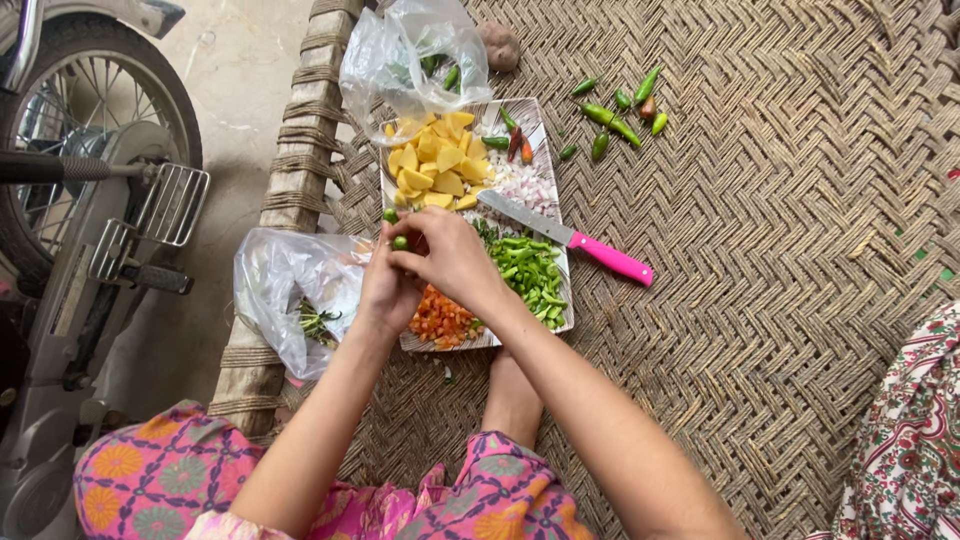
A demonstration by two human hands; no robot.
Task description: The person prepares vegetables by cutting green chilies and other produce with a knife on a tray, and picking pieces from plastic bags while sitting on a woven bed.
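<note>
Hands meet over the left edge of a rectangular white tray (552,160) that sits on a woven rope cot (760,330). The left hand (385,292) and the right hand (450,255) both have their fingertips pinched together on a small green chilli (399,242); a second bit of green (390,215) shows just above it, and whether that is part of the same chilli cannot be told.

On the tray lie separate heaps: yellow potato chunks (435,160) toward the far left corner, chopped onion (528,187) beside them, cut green pieces (530,270) along the right edge, and diced orange carrot (442,318) at the near edge, partly under the wrists. A knife with a pink handle (612,258) rests across the tray's right edge, blade over the food, handle out on the cot.

Whole green chillies (615,112) lie scattered on the cot beyond the tray's far right corner. One clear plastic bag (400,55) sits at the tray's far end, another (290,290) at the cot's left edge, holding green stems. A motorcycle (80,200) stands on the floor beside the cot.
</note>
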